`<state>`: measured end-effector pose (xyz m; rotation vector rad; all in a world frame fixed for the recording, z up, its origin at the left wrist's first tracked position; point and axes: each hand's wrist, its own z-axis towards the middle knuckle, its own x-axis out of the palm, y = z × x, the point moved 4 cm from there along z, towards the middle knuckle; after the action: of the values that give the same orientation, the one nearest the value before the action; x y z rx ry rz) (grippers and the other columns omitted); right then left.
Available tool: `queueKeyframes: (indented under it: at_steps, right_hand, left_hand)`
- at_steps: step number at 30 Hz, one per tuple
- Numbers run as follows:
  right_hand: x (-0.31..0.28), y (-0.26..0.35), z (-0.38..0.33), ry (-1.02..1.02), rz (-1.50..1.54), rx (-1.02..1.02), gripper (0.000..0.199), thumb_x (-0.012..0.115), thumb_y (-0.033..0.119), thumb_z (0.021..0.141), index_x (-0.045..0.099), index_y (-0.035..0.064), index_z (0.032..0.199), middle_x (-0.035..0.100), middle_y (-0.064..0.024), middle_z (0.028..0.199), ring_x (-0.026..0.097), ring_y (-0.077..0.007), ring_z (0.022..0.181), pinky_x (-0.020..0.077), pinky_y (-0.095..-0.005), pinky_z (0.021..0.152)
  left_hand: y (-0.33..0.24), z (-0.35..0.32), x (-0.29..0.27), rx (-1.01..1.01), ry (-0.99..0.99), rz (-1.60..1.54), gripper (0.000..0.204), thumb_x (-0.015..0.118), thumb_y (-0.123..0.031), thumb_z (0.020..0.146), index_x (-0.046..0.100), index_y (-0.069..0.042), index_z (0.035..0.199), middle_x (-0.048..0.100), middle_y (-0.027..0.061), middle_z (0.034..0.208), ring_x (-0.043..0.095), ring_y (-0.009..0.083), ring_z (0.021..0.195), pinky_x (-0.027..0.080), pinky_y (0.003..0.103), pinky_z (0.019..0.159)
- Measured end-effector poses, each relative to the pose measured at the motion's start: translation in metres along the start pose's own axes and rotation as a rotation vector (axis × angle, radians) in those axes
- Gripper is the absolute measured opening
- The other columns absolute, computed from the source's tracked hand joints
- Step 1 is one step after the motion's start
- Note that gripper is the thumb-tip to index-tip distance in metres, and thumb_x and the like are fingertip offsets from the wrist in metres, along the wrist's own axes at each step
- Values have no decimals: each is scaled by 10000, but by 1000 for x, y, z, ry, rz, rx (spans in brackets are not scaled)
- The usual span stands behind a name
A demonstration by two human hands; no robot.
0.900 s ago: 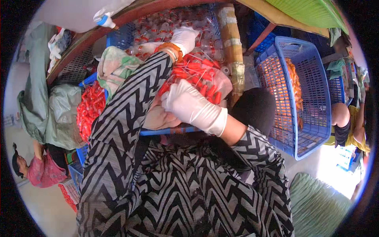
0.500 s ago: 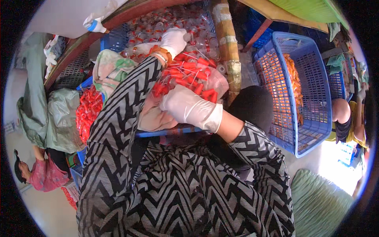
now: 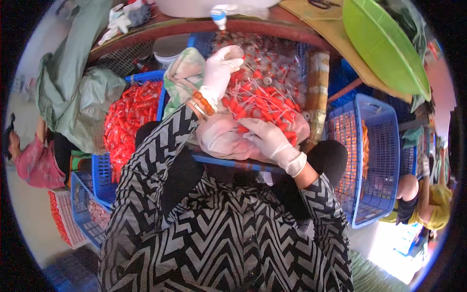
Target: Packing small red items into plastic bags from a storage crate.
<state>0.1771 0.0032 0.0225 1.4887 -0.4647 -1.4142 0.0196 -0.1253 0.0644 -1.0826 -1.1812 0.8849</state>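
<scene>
Blue crate (image 3: 233,164): red pieces (image 3: 265,101) heaped just beyond right grip (image 3: 272,141).

No writing, label, brand, number or sign is legible. Marks on the near rim of the blue plastic crate (image 3: 206,159) are too blurred to tell as lettering; any print on the red plastic pieces (image 3: 265,100) is too small.

White glare burns out the floor (image 3: 386,248) at lower right, and straight lines bend rimward.
</scene>
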Motion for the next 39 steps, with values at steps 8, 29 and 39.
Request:
queueKeyframes:
  at_steps: [8, 29, 39]
  right_hand:
    - [-3, -5, -1, -116, -341, -84, 200, 617, 14, 719, 662, 56, 909, 593, -135, 1117, 605, -320, 906, 491, -381, 784]
    - [-118, 103, 135, -516, 406, 98, 551, 423, 441, 947, 492, -6, 1260, 617, -134, 1139, 634, -179, 934, 440, -255, 771]
    - [-95, 43, 138, -455, 669, 360, 558, 401, 477, 947, 540, -26, 1145, 667, -130, 1026, 652, -165, 805, 458, -241, 691]
  left_hand:
    - [-28, 11, -22, 203, -81, 70, 404, 643, 2, 767, 562, 40, 1161, 627, 96, 1038, 607, 152, 884, 503, 260, 762]
    - [-45, 22, -31, 286, -66, 280, 359, 646, -34, 790, 581, 19, 1139, 655, 76, 1010, 620, 140, 907, 482, 255, 824]
    - [-41, 25, -19, 333, 13, 185, 352, 652, -31, 795, 580, 13, 1137, 648, 67, 1023, 605, 134, 938, 473, 258, 845]
